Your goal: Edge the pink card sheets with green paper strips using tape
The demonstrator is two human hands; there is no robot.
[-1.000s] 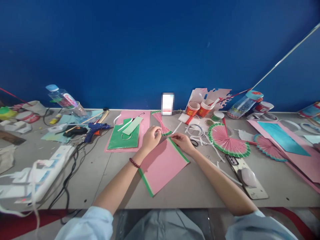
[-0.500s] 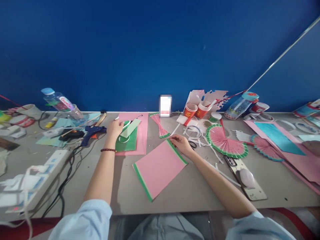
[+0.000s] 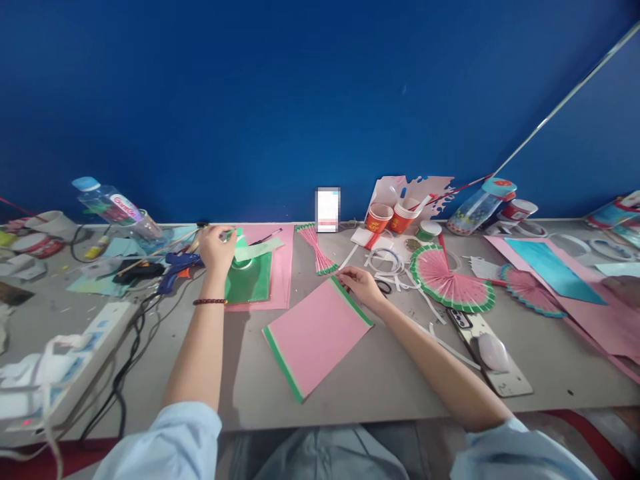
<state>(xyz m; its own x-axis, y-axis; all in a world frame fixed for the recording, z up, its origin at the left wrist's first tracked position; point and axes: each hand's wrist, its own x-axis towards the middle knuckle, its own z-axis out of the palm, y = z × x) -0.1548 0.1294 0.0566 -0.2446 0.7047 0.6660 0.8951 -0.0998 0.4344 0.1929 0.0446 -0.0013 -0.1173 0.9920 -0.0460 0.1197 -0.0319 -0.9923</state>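
A pink paper sheet [image 3: 317,333] with green bands along two opposite ends lies at an angle on the desk. My right hand [image 3: 361,285] pinches its far corner, at the green band. On the left, my left hand [image 3: 216,252] is raised a little, fingertips closed on a small green piece of paper [image 3: 239,233], partly hidden by the fingers. Below it lie green sheets [image 3: 250,285] on a larger pink sheet [image 3: 283,280]. A pale green strip [image 3: 260,249] and a white ring [image 3: 243,265] rest on top, with a pen [image 3: 269,236] behind.
A glue gun [image 3: 175,269], power strip [image 3: 83,360] and bottle [image 3: 113,203] are on the left. A folded pink-green paper [image 3: 319,252], paper cups [image 3: 379,219], a pleated fan [image 3: 450,283] and scissors [image 3: 384,287] lie beyond. A phone [image 3: 515,381] bearing a mouse [image 3: 493,352] sits right.
My left hand has moved left and up off the green sheets, with a green piece at its fingertips. The pale green strip has turned. My right hand stays at the sheet's corner.
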